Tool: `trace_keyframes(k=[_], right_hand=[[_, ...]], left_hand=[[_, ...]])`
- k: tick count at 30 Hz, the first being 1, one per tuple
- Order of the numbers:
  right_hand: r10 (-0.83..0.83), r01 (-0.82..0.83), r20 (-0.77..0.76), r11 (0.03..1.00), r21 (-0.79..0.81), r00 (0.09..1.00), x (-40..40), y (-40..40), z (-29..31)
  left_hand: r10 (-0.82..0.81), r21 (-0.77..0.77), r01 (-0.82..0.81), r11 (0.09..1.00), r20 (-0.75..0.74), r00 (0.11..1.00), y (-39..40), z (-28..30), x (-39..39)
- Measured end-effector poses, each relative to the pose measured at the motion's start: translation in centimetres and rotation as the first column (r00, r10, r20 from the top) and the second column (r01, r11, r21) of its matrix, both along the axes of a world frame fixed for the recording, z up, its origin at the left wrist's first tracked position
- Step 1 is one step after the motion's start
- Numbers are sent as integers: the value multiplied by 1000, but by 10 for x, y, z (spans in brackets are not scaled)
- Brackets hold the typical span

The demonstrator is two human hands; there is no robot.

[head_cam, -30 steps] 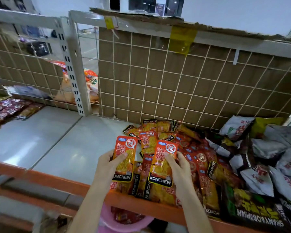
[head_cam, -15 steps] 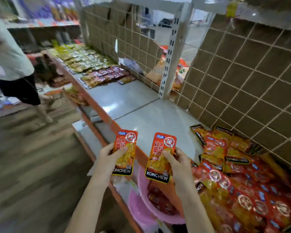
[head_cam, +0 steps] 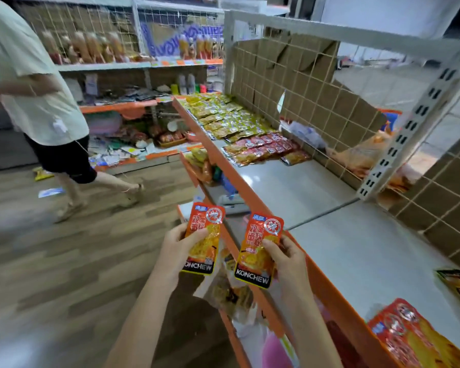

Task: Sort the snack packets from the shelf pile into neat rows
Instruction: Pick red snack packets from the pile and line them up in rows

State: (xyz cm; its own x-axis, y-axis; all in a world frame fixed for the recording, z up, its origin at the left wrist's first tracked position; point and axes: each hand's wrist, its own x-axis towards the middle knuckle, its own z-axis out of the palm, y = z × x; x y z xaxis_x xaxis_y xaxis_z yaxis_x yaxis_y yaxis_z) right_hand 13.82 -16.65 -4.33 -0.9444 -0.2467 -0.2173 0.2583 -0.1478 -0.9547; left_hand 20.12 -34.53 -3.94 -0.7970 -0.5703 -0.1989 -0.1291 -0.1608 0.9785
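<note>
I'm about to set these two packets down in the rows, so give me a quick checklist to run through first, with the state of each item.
1. Left hand grips its orange packet: ok.
2. Right hand grips its orange packet: ok.
3. Packets face up, labels readable: ok.
4. Bare shelf next to the red row to place them: ok.
5. Packets over the shelf: not ok, they hang at its orange edge, the left one over the aisle.
6. Aisle free: not ok, a person walks close by.
</note>
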Motion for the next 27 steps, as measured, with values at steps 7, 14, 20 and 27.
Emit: trace_keyframes(k=[7,14,20,27], right_hand=[[-65,65,18,998,24,998,-27,-82,0],[-217,219,-30,974,60,976,-87,-100,13],[-431,436,-94,899,45,898,-165,-86,27],[-629,632,-81,774,29,773,-235,-61,22]], left_hand=[[-127,-31,127,991,18,992,-85,4,-46],[-279,-130,279,952,13,960,-116,3,-127],[-422,-194,416,889,12,907,-115,9,-225],[-600,-344,595,726,105,793,-75,8,-343]])
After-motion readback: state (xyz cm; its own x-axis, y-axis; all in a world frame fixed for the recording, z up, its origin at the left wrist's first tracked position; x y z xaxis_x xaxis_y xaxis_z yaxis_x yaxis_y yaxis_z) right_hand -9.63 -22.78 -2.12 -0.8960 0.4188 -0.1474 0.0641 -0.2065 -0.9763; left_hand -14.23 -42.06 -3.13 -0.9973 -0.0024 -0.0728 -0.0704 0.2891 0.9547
